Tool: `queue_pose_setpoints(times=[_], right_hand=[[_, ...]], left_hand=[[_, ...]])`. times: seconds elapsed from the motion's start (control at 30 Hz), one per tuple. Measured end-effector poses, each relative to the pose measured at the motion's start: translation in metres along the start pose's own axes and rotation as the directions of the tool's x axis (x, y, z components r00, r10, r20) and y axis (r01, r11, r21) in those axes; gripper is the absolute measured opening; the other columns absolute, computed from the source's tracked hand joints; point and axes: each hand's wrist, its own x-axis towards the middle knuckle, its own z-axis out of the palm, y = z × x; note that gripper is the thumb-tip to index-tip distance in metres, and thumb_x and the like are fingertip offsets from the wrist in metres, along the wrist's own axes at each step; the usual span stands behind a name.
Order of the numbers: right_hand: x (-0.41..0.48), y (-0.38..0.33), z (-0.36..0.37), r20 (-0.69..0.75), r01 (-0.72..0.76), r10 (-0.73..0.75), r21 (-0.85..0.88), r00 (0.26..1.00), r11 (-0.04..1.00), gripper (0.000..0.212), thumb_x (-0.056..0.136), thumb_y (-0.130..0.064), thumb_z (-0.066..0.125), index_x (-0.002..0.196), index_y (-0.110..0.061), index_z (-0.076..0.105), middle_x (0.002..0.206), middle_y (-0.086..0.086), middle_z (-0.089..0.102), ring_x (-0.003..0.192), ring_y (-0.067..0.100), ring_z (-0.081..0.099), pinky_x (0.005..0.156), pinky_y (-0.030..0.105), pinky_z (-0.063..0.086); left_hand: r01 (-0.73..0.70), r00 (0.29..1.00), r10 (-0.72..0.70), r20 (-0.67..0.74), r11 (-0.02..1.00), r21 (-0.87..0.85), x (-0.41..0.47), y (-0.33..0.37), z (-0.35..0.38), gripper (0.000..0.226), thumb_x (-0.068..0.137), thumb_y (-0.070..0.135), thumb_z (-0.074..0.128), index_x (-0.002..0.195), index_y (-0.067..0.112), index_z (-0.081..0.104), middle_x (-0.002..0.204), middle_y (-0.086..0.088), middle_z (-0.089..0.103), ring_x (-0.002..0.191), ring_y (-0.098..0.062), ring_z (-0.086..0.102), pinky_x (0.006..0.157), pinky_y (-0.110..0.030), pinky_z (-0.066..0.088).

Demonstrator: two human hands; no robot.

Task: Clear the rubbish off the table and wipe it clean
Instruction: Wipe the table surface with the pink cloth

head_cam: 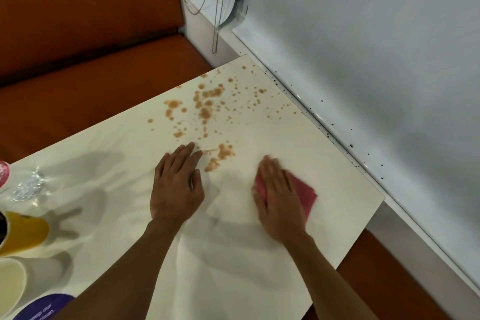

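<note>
So the right hand (279, 200) is flat, fingers straight and close together, pressing a red cloth (307, 193) onto the table (337, 163) just on the near side of the brown spill (207, 109), I'd guess to keep the whole cloth in contact while wiping. Left hand (176, 184) lies flat, fingers slightly spread, touching the spill's nearest blotch, probably just bracing. Spill's a scatter of brown drops and blotches, mostly unwiped, and a yellow cup (28, 231) and plastic bottle (23, 184) sit well left of it.
</note>
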Motion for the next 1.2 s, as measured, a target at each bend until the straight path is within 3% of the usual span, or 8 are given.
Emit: queue_pose_setpoints(times=[0.13, 0.3, 0.37, 0.53, 0.73, 0.93, 1.1, 1.2], right_hand=[[0.058, -0.041, 0.006, -0.105, -0.381, 0.387, 0.075, 0.916, 0.921, 0.066, 0.111, -0.043, 0.024, 0.167, -0.009, 0.016, 0.176, 0.005, 0.009, 0.163, 0.02, 0.003, 0.129, 0.049, 0.017], [0.005, -0.057, -0.001, 0.092, 0.209, -0.209, 0.003, 0.974, 0.978, 0.066, 0.113, -0.048, 0.022, 0.169, -0.015, 0.005, 0.177, 0.0, 0.0, 0.162, 0.013, -0.009, 0.132, 0.043, 0.009], [0.005, -0.025, 0.0, 0.055, 0.176, -0.174, -0.027, 0.983, 0.984, 0.066, 0.113, -0.047, 0.025, 0.169, -0.016, 0.007, 0.177, -0.001, 0.0, 0.162, 0.012, -0.007, 0.132, 0.043, 0.011], [0.073, -0.043, 0.006, -0.088, -0.279, 0.28, 0.023, 0.956, 0.96, 0.068, 0.111, -0.045, 0.022, 0.167, -0.007, 0.014, 0.176, 0.007, 0.008, 0.163, 0.022, 0.004, 0.13, 0.049, 0.017], [0.011, -0.039, -0.004, 0.114, 0.333, -0.333, 0.017, 0.936, 0.943, 0.065, 0.113, -0.045, 0.025, 0.169, -0.017, 0.007, 0.177, -0.002, 0.001, 0.162, 0.012, -0.006, 0.132, 0.044, 0.013], [0.08, -0.038, 0.004, -0.054, -0.203, 0.203, -0.001, 0.978, 0.979, 0.068, 0.111, -0.046, 0.021, 0.168, -0.01, 0.01, 0.176, 0.005, 0.004, 0.163, 0.019, 0.0, 0.13, 0.048, 0.016], [0.042, -0.062, 0.002, 0.08, 0.289, -0.286, -0.022, 0.955, 0.957, 0.064, 0.114, -0.047, 0.019, 0.169, -0.015, 0.009, 0.177, 0.001, 0.003, 0.163, 0.015, -0.004, 0.132, 0.044, 0.011], [0.029, -0.017, -0.004, 0.078, 0.258, -0.255, -0.028, 0.964, 0.966, 0.064, 0.113, -0.044, 0.024, 0.169, -0.017, 0.007, 0.177, -0.003, 0.0, 0.162, 0.011, -0.006, 0.132, 0.044, 0.013]], left_hand=[[0.008, 1.0, -0.008, 0.005, 1.0, -0.007, -0.001, -0.002, 0.001, 0.048, 0.101, 0.026, 0.046, 0.148, 0.022, 0.057, 0.163, 0.003, 0.044, 0.154, -0.015, 0.034, 0.127, -0.045, 0.026], [0.0, 1.0, 0.0, 0.004, 1.0, -0.002, -0.001, -0.002, 0.001, 0.049, 0.102, 0.026, 0.045, 0.149, 0.022, 0.056, 0.163, 0.002, 0.045, 0.154, -0.015, 0.034, 0.127, -0.045, 0.026], [0.003, 1.0, -0.003, -0.002, 1.0, -0.012, 0.0, -0.002, 0.001, 0.048, 0.102, 0.026, 0.046, 0.149, 0.022, 0.057, 0.163, 0.002, 0.045, 0.154, -0.015, 0.034, 0.127, -0.046, 0.026], [0.006, 1.0, -0.006, -0.003, 1.0, -0.005, 0.0, -0.004, 0.003, 0.047, 0.103, 0.023, 0.049, 0.149, 0.022, 0.057, 0.163, 0.003, 0.045, 0.154, -0.015, 0.033, 0.127, -0.047, 0.027], [-0.012, 1.0, 0.012, -0.013, 1.0, -0.011, 0.0, -0.005, 0.004, 0.047, 0.102, 0.021, 0.047, 0.148, 0.02, 0.057, 0.163, 0.002, 0.045, 0.155, -0.015, 0.033, 0.126, -0.047, 0.027], [0.005, 1.0, -0.005, -0.007, 1.0, -0.012, 0.001, -0.003, 0.003, 0.047, 0.103, 0.021, 0.047, 0.148, 0.021, 0.057, 0.163, 0.002, 0.045, 0.155, -0.015, 0.033, 0.127, -0.046, 0.025], [-0.004, 1.0, 0.004, 0.0, 1.0, -0.001, -0.002, -0.005, 0.003, 0.047, 0.103, 0.021, 0.045, 0.149, 0.021, 0.056, 0.164, 0.002, 0.044, 0.155, -0.014, 0.032, 0.127, -0.046, 0.025], [-0.004, 1.0, 0.004, 0.003, 1.0, -0.008, 0.001, -0.005, 0.002, 0.048, 0.102, 0.023, 0.045, 0.149, 0.021, 0.056, 0.164, 0.002, 0.044, 0.155, -0.015, 0.032, 0.128, -0.046, 0.025]])
